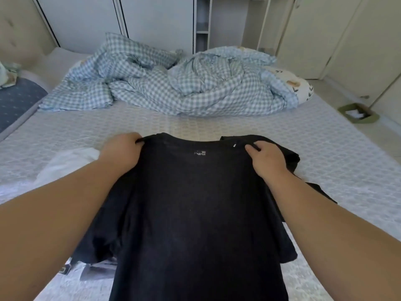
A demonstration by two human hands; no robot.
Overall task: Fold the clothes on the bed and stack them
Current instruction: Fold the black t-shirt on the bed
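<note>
A black T-shirt (195, 209) is spread lengthwise in front of me over the bed (325, 148), collar at the far end with a small grey label print. My left hand (121, 152) pinches its left shoulder. At the right shoulder, my right hand (265, 158) pinches the fabric near the collar. More black clothing (288, 157) lies bunched under and behind my right hand. A white garment (69, 164) lies to the left, partly hidden by my left forearm. Near my left elbow, a grey-and-white printed piece (91, 271) peeks from under the shirt.
A crumpled blue-and-white checked duvet (173, 83) fills the far half of the bed, with a patterned pillow (297, 85) at its right end. A dark blue mat (17, 101) lies at the left edge. Wardrobes line the back, and a small bin (358, 112) stands on the floor at right.
</note>
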